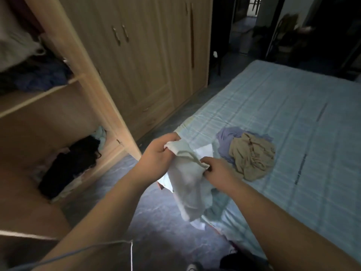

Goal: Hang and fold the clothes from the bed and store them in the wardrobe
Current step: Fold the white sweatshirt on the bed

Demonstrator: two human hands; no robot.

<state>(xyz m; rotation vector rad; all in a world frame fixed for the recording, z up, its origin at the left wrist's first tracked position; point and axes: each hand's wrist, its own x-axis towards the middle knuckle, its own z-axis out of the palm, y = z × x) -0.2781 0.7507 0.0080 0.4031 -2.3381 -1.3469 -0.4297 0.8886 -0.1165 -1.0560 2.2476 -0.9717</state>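
My left hand (pixel 158 155) and my right hand (pixel 216 171) are bare. Both my arms are bare too, right to the edge of the picture. A thin cord (pixel 132 255), blue then white, hangs over my left arm at 6 o'clock.

We record a dim room with a soft, grainy frame. The brightest patch lies on the floor (pixel 156 222) under the garment (pixel 187 182), which reads washed out. The doorway (pixel 242 36) falls to near black. Wide-angle distortion bends the wardrobe (pixel 140 65) edges. The shelves (pixel 39 96) at far left are smeared by motion blur.
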